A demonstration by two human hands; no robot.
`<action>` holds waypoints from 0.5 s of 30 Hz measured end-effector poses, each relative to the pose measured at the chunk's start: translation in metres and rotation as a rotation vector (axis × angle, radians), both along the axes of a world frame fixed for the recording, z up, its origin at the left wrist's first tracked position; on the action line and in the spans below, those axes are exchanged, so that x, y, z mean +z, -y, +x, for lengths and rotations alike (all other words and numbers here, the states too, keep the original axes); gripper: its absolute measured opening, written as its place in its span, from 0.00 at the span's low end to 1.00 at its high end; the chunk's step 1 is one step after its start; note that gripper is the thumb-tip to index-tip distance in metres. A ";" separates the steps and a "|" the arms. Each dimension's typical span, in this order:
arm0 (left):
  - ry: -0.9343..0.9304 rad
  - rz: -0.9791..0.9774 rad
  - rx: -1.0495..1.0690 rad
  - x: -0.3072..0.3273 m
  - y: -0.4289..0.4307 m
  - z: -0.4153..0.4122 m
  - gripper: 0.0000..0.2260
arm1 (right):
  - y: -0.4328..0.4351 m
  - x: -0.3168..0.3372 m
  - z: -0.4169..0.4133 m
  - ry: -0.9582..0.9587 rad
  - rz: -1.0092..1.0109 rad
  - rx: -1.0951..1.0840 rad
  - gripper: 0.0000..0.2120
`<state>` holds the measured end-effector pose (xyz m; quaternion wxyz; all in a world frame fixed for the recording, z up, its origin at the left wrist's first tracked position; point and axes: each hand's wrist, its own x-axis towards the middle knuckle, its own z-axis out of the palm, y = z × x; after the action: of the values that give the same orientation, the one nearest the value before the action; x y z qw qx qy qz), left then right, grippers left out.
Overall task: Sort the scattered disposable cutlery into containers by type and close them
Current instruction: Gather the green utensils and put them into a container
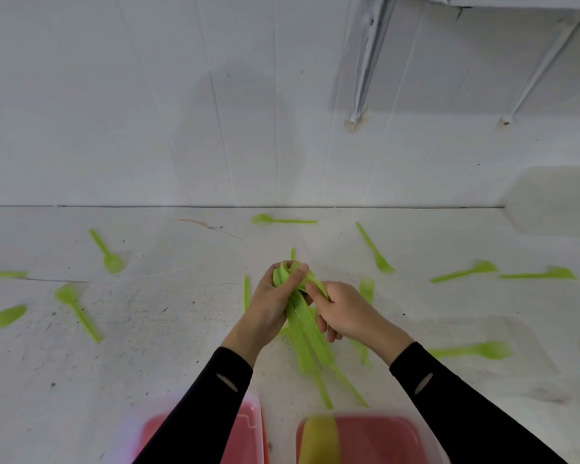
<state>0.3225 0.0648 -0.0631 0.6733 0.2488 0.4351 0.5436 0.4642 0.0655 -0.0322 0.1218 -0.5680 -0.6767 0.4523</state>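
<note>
In the head view, a rough white-painted surface [148, 346], flecked with dark specks and scuffs, runs back to a thin dark seam where it meets a white wall [148, 112]. The wall is marked by long faint creases. At its upper right, two white-painted slanted struts [365, 68] come down to chipped spots in the paint.

Bright green disposable plastic cutlery lies scattered well apart across the surface. A spoon [106, 251] and a second spoon [77, 311] lie to the left, and a third spoon [282, 220] lies close to the seam. A fork [375, 249] lies right of centre, with another fork [476, 350] further right.

At the centre, the left hand [275, 306] has its fingers and thumb curled round a bundle of green plastic cutlery [303, 336]. The bundle's handles fan down toward the near edge. The right hand [345, 316] is just beside it, pinching the upper end of one piece of the bundle between thumb and fingers. Both arms wear black sleeves.

Along the bottom edge stand two blurred translucent containers with red bottoms. The left container [248, 426] is partly hidden by the left sleeve. The right container [382, 437] holds a yellow-green shape [318, 440], too blurred to identify.
</note>
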 end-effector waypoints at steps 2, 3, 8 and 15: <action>-0.012 -0.006 -0.004 -0.001 0.000 -0.001 0.21 | 0.002 -0.002 0.002 0.075 0.045 0.058 0.21; -0.021 -0.015 0.001 -0.002 -0.001 -0.001 0.20 | 0.003 -0.003 0.003 0.129 0.082 0.098 0.21; -0.095 -0.106 0.026 -0.004 -0.003 -0.001 0.21 | 0.007 -0.006 0.000 0.296 0.242 0.205 0.20; -0.193 -0.118 0.010 -0.011 -0.003 -0.005 0.16 | 0.005 -0.010 -0.002 0.539 0.444 0.330 0.12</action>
<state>0.3178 0.0679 -0.0738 0.6390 0.2577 0.5305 0.4938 0.4622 0.0600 -0.0419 -0.0149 -0.5096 -0.8484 0.1425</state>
